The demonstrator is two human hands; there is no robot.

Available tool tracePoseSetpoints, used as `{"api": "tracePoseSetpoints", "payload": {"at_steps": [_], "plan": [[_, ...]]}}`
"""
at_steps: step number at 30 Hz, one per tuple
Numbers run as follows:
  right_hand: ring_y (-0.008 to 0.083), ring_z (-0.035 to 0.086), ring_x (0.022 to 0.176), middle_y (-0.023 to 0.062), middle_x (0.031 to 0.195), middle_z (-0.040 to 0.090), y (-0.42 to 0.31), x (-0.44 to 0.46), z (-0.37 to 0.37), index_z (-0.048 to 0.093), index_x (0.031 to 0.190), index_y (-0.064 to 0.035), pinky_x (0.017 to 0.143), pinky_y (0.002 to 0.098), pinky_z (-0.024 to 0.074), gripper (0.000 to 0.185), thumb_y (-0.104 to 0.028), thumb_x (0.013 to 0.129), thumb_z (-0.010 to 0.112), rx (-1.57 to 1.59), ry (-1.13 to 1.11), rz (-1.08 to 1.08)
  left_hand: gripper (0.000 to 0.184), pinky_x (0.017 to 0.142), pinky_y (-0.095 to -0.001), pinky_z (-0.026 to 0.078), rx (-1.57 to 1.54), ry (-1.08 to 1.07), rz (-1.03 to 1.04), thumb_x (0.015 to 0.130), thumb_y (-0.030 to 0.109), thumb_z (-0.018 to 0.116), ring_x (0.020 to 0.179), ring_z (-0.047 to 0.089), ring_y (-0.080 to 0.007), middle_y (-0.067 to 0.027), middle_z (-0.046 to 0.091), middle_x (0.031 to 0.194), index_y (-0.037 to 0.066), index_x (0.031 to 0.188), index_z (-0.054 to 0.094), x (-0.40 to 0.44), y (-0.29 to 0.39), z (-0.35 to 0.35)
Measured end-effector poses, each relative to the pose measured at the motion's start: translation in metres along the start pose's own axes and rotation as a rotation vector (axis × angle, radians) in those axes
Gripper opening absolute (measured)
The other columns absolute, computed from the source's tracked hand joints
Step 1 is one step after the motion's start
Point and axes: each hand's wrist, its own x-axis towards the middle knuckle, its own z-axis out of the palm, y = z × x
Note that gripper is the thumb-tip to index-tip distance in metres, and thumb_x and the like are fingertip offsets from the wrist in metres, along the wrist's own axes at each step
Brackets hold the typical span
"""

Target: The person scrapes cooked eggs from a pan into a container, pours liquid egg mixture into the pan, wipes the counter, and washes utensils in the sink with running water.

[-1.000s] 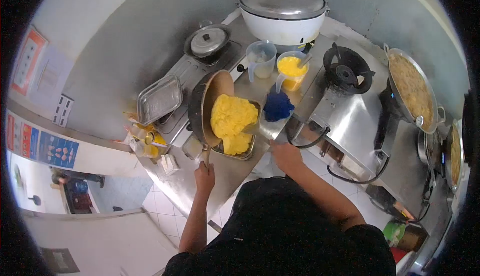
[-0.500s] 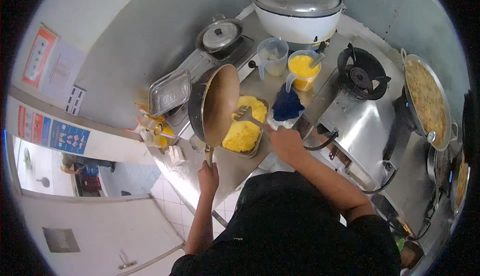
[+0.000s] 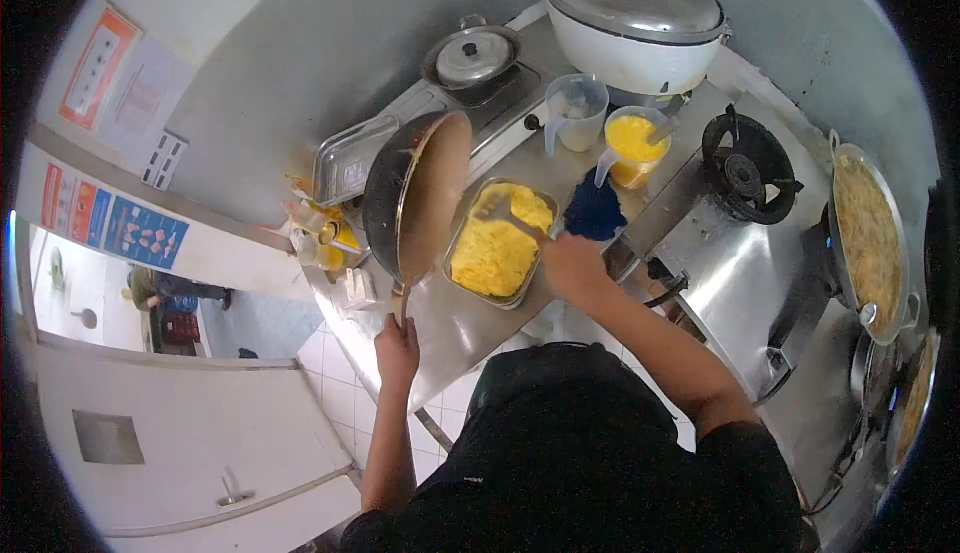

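Observation:
My left hand (image 3: 398,351) is closed around the handle of a frying pan (image 3: 432,193), which is tipped on its side with its inner face toward the right. Beside the pan, a rectangular metal tray (image 3: 505,303) holds scrambled eggs (image 3: 492,255). My right hand (image 3: 572,268) grips a slotted spatula (image 3: 508,215), its blade over the upper part of the eggs. A dark blue cloth (image 3: 594,207) lies just beyond my right hand. Behind it stand a measuring jug of beaten egg (image 3: 634,143) with a utensil in it and a second clear jug (image 3: 578,113).
A large lidded pot (image 3: 635,43) stands at the back. To the right are a gas burner (image 3: 745,168) and a wide pan of food (image 3: 870,233). At left sit a clear tray (image 3: 352,161), bottles (image 3: 325,243) and a small white box (image 3: 356,288). A distant person (image 3: 145,288) shows through an opening.
The pan has shifted left, away from the tray, so more of the tray shows. The spatula has moved over the eggs toward the tray's far end. My view has turned slightly.

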Motion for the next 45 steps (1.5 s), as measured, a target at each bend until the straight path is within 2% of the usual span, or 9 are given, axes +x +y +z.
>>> {"api": "tracePoseSetpoints", "payload": {"at_steps": [5, 12, 15, 21, 24, 29, 36, 39, 45], "plan": [[0.0334, 0.07, 0.074, 0.0181, 0.079, 0.069, -0.001, 0.026, 0.05, 0.063, 0.115, -0.0054, 0.061, 0.0459, 0.0551, 0.032, -0.017, 0.087, 0.052, -0.019, -0.089, -0.046, 0.021, 0.052, -0.0487, 0.046, 0.032, 0.05, 0.056, 0.093, 0.015, 0.059, 0.06, 0.06, -0.0442, -0.025, 0.058, 0.063, -0.004, 0.088, 0.053, 0.006, 0.007, -0.004], [0.0322, 0.071, 0.075, 0.0164, 0.081, 0.07, -0.017, 0.003, -0.031, 0.067, 0.104, -0.0041, 0.062, 0.0463, 0.0555, 0.026, -0.017, 0.088, 0.051, -0.127, -0.226, -0.099, 0.022, 0.052, -0.0491, 0.046, -0.049, 0.054, 0.087, 0.092, 0.016, 0.06, 0.058, 0.06, -0.044, -0.0236, 0.058, 0.06, -0.005, 0.09, 0.054, 0.008, 0.005, 0.003], [0.0308, 0.071, 0.071, 0.0144, 0.077, 0.07, -0.032, 0.007, 0.002, 0.072, 0.085, -0.0052, 0.06, 0.0438, 0.0559, 0.019, -0.016, 0.083, 0.056, -0.077, -0.037, -0.1, 0.022, 0.052, -0.049, 0.045, -0.064, 0.033, 0.078, 0.092, 0.017, 0.06, 0.059, 0.06, -0.0445, -0.0241, 0.058, 0.061, -0.005, 0.092, 0.054, 0.008, 0.002, 0.006], [0.0297, 0.071, 0.076, 0.0149, 0.08, 0.07, -0.02, -0.003, 0.022, 0.072, 0.084, -0.0062, 0.062, 0.0433, 0.0564, 0.019, -0.017, 0.083, 0.056, -0.138, -0.158, -0.144, 0.025, 0.051, -0.0473, 0.044, -0.047, 0.027, 0.075, 0.093, 0.02, 0.06, 0.059, 0.06, -0.0444, -0.0244, 0.058, 0.061, -0.004, 0.093, 0.055, 0.014, 0.003, 0.003], [0.0323, 0.069, 0.067, 0.0147, 0.074, 0.067, -0.011, -0.01, -0.013, 0.068, 0.104, -0.0067, 0.056, 0.0421, 0.055, 0.025, -0.016, 0.085, 0.054, -0.166, -0.084, -0.135, 0.026, 0.05, -0.0467, 0.044, -0.067, 0.021, 0.083, 0.093, 0.02, 0.06, 0.058, 0.061, -0.0431, -0.024, 0.057, 0.059, -0.005, 0.093, 0.055, 0.016, 0.003, 0.0], [0.0335, 0.069, 0.064, 0.0151, 0.07, 0.067, 0.014, 0.02, 0.028, 0.069, 0.096, -0.0067, 0.057, 0.0429, 0.0554, 0.021, -0.014, 0.083, 0.054, -0.126, -0.024, -0.04, 0.026, 0.051, -0.0462, 0.045, -0.122, 0.023, 0.087, 0.093, 0.021, 0.06, 0.059, 0.062, -0.0418, -0.0248, 0.058, 0.061, -0.005, 0.093, 0.055, 0.016, -0.004, 0.007], [0.0345, 0.069, 0.069, 0.0156, 0.073, 0.067, -0.019, -0.021, -0.011, 0.069, 0.097, -0.0053, 0.06, 0.0451, 0.0556, 0.021, -0.014, 0.084, 0.054, -0.146, -0.084, 0.015, 0.025, 0.052, -0.0468, 0.045, -0.107, -0.033, 0.084, 0.092, 0.02, 0.061, 0.061, 0.062, -0.0431, -0.0252, 0.059, 0.064, -0.004, 0.091, 0.054, 0.019, 0.001, -0.002], [0.0324, 0.07, 0.075, 0.0165, 0.076, 0.069, -0.02, -0.022, 0.008, 0.07, 0.084, -0.0032, 0.06, 0.045, 0.0552, 0.018, -0.014, 0.083, 0.056, -0.111, -0.097, -0.051, 0.025, 0.052, -0.048, 0.045, -0.105, -0.022, 0.095, 0.092, 0.021, 0.061, 0.061, 0.061, -0.0446, -0.0248, 0.059, 0.064, -0.003, 0.091, 0.054, 0.019, -0.001, -0.003], [0.033, 0.069, 0.071, 0.0161, 0.076, 0.067, -0.04, -0.047, -0.044, 0.069, 0.097, -0.0056, 0.06, 0.0451, 0.0549, 0.022, -0.014, 0.084, 0.055, -0.139, -0.105, -0.051, 0.026, 0.052, -0.0467, 0.045, -0.125, -0.011, 0.126, 0.093, 0.022, 0.06, 0.058, 0.06, -0.0419, -0.0238, 0.058, 0.063, -0.004, 0.091, 0.055, 0.022, -0.01, -0.002]]}}
